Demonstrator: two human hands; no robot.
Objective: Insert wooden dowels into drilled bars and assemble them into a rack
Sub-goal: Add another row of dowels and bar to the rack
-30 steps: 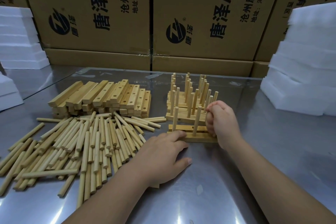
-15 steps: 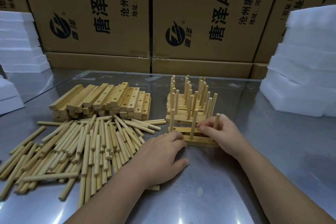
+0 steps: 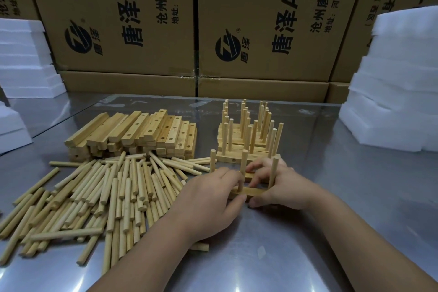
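Steel table (image 3: 355,197): left hand (image 3: 208,201), right hand (image 3: 282,185) grip doweled bar (image 3: 251,191) between them.

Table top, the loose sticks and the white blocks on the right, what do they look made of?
Table top: bare metal, probably stainless steel; dull sheen, blurred light reflections. Sticks: pale, apparently unfinished wood; matte, round-cut ends. White blocks: likely foam; matte, slightly grainy white slabs, though the look leaves it open.
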